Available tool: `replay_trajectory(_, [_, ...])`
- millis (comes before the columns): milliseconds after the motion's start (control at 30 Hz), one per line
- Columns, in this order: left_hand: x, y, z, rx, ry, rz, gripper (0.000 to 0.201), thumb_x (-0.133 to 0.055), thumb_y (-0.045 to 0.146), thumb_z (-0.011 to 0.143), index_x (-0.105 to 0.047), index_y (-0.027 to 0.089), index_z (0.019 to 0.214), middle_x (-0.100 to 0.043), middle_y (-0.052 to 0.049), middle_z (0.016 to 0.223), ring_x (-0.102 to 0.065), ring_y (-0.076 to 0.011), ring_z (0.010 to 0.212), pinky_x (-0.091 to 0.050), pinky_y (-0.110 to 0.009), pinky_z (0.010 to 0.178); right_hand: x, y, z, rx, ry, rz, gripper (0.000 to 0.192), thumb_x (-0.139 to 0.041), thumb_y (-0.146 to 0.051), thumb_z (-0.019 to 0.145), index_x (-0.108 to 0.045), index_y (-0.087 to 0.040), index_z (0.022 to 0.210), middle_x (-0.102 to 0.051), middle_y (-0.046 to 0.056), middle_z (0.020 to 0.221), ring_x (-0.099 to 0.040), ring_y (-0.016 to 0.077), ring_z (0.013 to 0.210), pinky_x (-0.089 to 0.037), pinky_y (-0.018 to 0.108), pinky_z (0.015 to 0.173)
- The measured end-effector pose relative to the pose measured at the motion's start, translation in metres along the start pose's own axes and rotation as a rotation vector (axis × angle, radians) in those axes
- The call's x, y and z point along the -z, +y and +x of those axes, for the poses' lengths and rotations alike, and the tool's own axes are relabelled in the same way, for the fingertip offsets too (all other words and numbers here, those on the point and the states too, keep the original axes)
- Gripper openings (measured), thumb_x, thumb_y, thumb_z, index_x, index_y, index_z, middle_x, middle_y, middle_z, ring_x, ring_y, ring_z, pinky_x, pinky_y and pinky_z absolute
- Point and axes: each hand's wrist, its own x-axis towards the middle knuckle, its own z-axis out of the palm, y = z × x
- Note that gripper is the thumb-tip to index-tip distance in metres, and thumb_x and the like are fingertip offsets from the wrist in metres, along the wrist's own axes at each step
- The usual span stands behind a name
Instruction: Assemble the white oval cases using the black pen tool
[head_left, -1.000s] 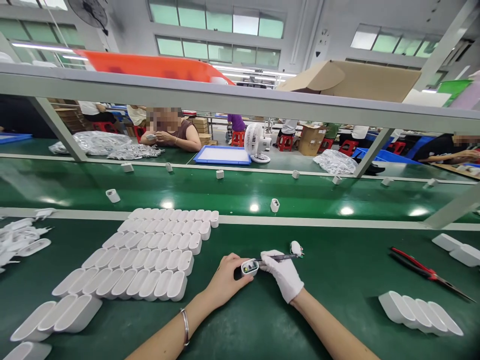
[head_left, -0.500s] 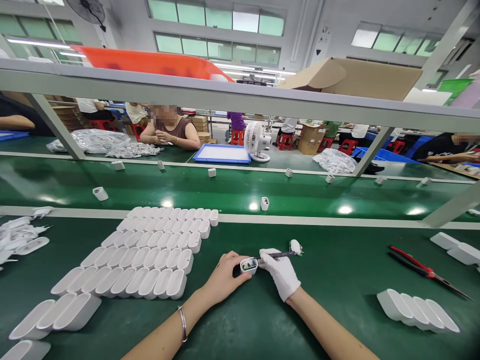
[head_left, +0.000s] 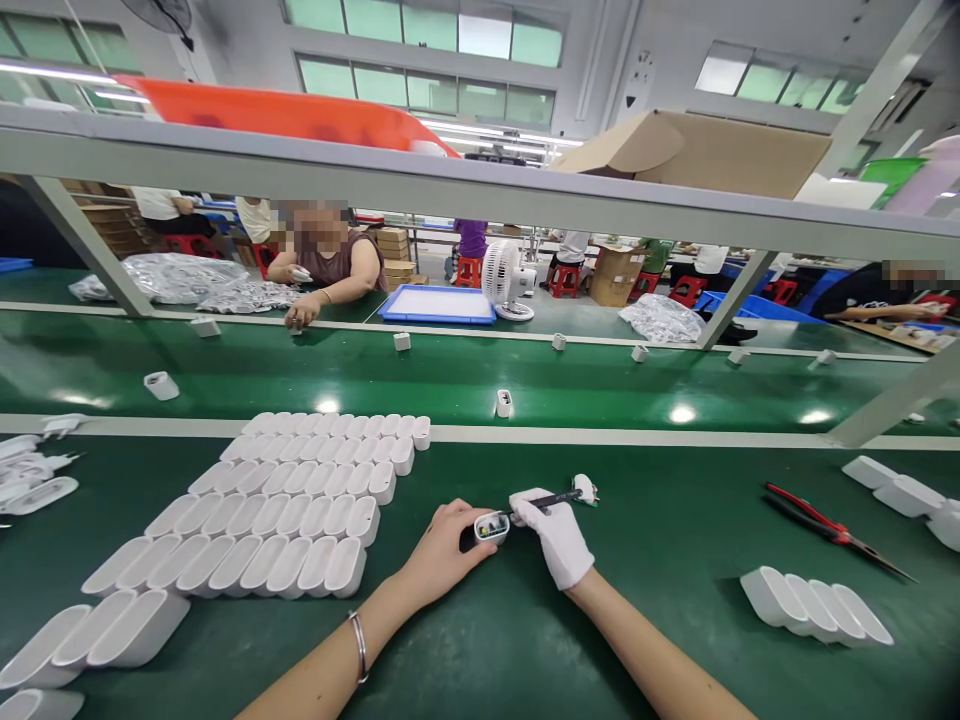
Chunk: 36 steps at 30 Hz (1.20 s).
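The bare left hand (head_left: 442, 545) gripped a small white plastic shell (head_left: 491, 526) on the green table (head_left: 660, 540). The white-gloved right hand (head_left: 551, 530) pinched a thin dark pen-like tool (head_left: 544, 501), its tip at the shell's open end. Rows of white shells (head_left: 285, 510) lay just beside.

Belt parts (head_left: 503, 403) drifted left; far worker's hand (head_left: 298, 318) seemingly reached belt.

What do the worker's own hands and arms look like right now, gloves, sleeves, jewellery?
The right hand wears a white fabric glove that ends at the wrist. The left hand is bare, with a thin silver bracelet on its wrist. Both forearms are bare; no sleeves reach into view, and no watch or markings show.
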Motion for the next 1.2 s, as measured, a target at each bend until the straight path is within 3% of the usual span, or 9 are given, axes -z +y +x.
replay_trajectory(233, [0.000,0.001,-0.001,-0.001,-0.001,0.011,0.030,-0.064,0.029,0.080,-0.065,0.035,0.109,-0.058,-0.001,0.096,-0.050,-0.0227,0.096,-0.038,-0.038,0.090,0.001,-0.004,0.000,0.008,-0.031,-0.187,0.025,-0.072,-0.040,0.064,-0.066,-0.016,0.068,-0.062,0.003,0.066,-0.054,0.0163,0.063,-0.043,0.029,0.061])
replay_trajectory(433, [-0.001,0.002,-0.001,0.006,0.016,0.020,0.029,-0.064,0.029,0.079,-0.065,0.034,0.108,-0.059,-0.001,0.097,-0.050,-0.0230,0.097,-0.038,-0.038,0.091,0.009,-0.005,0.005,-0.106,-0.048,0.001,0.040,-0.077,-0.050,0.055,-0.066,-0.015,0.071,-0.062,0.002,0.059,-0.056,0.0157,0.058,-0.045,0.031,0.061])
replay_trajectory(633, [0.000,0.001,0.000,-0.001,0.009,0.027,0.030,-0.064,0.029,0.079,-0.066,0.034,0.108,-0.059,-0.001,0.095,-0.051,-0.0223,0.095,-0.039,-0.036,0.090,-0.007,0.000,0.000,-0.032,0.015,-0.098,0.024,-0.076,-0.038,0.057,-0.069,-0.017,0.068,-0.067,0.004,0.070,-0.058,0.0193,0.067,-0.046,0.032,0.064])
replay_trajectory(933, [-0.001,0.001,0.000,0.007,0.017,0.058,0.030,-0.065,0.028,0.078,-0.066,0.033,0.107,-0.059,-0.002,0.096,-0.051,-0.0226,0.094,-0.039,-0.037,0.090,-0.002,-0.002,0.000,-0.072,-0.031,-0.026,0.029,-0.075,-0.042,0.058,-0.067,-0.015,0.064,-0.057,0.000,0.050,-0.050,0.0140,0.051,-0.041,0.029,0.055])
replay_trajectory(1100, [0.000,0.002,-0.001,-0.003,0.018,0.057,0.026,-0.064,0.030,0.079,-0.067,0.031,0.104,-0.059,-0.002,0.095,-0.051,-0.0228,0.094,-0.040,-0.036,0.089,-0.012,0.001,-0.001,-0.040,0.018,-0.128,0.019,-0.073,-0.035,0.058,-0.069,-0.017,0.064,-0.067,0.004,0.066,-0.060,0.0204,0.066,-0.047,0.031,0.063])
replay_trajectory(1200, [0.000,0.002,-0.001,-0.001,0.023,0.062,0.025,-0.063,0.031,0.079,-0.067,0.030,0.104,-0.059,-0.003,0.097,-0.051,-0.0232,0.095,-0.040,-0.037,0.090,-0.015,0.001,-0.002,-0.071,0.038,-0.160,0.016,-0.071,-0.032,0.058,-0.068,-0.017,0.064,-0.067,0.004,0.065,-0.059,0.0203,0.064,-0.046,0.032,0.062])
